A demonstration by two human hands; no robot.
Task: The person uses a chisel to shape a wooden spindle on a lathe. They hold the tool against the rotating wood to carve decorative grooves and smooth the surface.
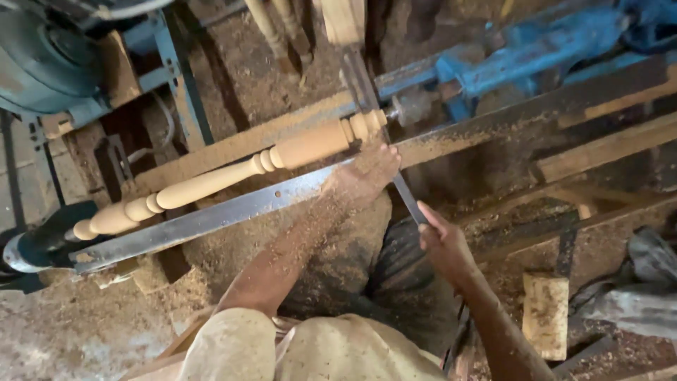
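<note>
The lathe bench (493, 134) is a run of sawdust-caked wooden beams. A long flat steel rest bar (211, 215) lies along it, passing under the left hand (367, 173). Beyond that hand a turned wooden spindle (233, 173) is mounted. Right of the right hand (444, 243), a small wood block (544, 314) lies among shavings.

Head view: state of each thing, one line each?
Spindle: mounted across the lathe, already shaped with beads and tapers.
Chisel: held in both hands, tip up at the spindle's right end.
Left hand: on the chisel near the tool rest, coated in sawdust.
Right hand: gripping the chisel's lower end.
Tool rest: long metal bar lying below the spindle, dusted with shavings.
Blue tailstock: set against the spindle's right end.
</note>
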